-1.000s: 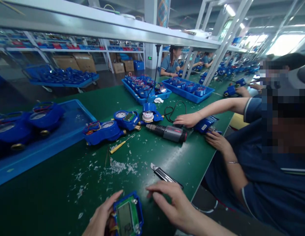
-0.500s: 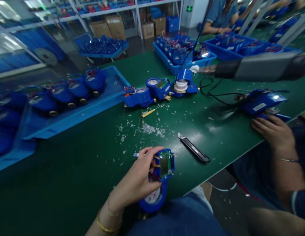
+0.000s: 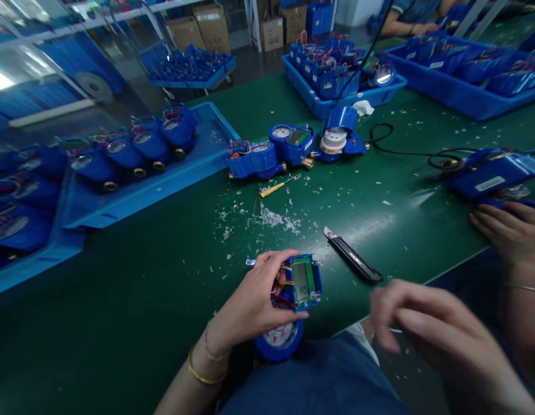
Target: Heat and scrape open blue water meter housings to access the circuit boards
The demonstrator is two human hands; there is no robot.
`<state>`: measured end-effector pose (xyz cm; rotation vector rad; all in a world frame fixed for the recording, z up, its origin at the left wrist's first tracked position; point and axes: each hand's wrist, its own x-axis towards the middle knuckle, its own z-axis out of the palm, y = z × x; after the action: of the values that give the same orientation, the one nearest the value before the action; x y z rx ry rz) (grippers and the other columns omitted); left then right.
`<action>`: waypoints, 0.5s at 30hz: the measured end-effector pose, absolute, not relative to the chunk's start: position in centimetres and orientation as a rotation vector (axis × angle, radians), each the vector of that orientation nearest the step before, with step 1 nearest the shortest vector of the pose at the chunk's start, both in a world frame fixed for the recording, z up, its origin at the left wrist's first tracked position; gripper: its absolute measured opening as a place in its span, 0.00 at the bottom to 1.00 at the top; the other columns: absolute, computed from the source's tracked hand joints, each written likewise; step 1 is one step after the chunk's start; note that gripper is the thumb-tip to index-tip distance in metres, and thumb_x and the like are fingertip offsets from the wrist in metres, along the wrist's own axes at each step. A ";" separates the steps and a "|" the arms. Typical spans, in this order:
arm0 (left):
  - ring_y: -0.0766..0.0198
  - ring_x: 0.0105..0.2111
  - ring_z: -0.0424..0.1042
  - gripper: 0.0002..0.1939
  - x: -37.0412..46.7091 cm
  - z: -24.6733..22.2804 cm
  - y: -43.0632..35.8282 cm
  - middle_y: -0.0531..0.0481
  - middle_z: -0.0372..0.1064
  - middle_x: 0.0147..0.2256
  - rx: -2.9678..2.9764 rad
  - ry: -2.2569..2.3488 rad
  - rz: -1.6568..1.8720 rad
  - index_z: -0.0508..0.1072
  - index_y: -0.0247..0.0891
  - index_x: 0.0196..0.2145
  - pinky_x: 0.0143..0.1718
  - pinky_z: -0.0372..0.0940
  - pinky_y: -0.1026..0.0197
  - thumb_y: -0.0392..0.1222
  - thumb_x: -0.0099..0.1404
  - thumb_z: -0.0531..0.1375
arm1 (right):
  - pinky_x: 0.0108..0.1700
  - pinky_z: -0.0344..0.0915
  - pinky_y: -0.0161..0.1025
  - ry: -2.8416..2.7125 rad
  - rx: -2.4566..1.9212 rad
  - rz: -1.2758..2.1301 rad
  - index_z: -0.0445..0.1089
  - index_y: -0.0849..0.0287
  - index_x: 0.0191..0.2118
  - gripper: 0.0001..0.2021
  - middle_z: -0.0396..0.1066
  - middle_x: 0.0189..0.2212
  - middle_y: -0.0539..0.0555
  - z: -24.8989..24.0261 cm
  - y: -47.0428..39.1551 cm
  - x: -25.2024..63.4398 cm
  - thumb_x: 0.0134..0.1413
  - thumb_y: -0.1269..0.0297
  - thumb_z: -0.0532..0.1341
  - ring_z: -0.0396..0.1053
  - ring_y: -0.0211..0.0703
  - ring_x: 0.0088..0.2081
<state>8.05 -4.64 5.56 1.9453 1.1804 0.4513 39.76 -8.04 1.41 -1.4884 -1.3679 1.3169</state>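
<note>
While left hand (image 3: 250,305) fingers clamp the blue meter (image 3: 293,300) | right hand (image 3: 427,328) fingers apart, empty, blurred.

Right hand (image 3: 427,328), out of frame half a second earlier, now back in view, blurred, empty, fingers spread, just right of the meter module (image 3: 299,288). Grey power tool held across the upper right gone from view. Co-worker's hand (image 3: 509,230) shifted toward the right edge.
</note>
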 end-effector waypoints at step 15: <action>0.50 0.54 0.70 0.42 7.5 5.6 -3.7 0.44 0.68 0.56 1.972 1.097 0.427 0.60 0.43 0.62 0.56 0.66 0.50 0.45 0.54 0.73 | 0.35 0.73 0.40 -0.888 -0.963 2.314 0.58 0.58 0.50 0.36 0.71 0.33 0.50 -4.3 -11.1 25.2 0.43 0.42 0.72 0.74 0.41 0.31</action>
<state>7.51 -3.68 5.57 1.9723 1.0973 0.4271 25.20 -11.10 -4.30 -0.9630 -0.8884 2.3136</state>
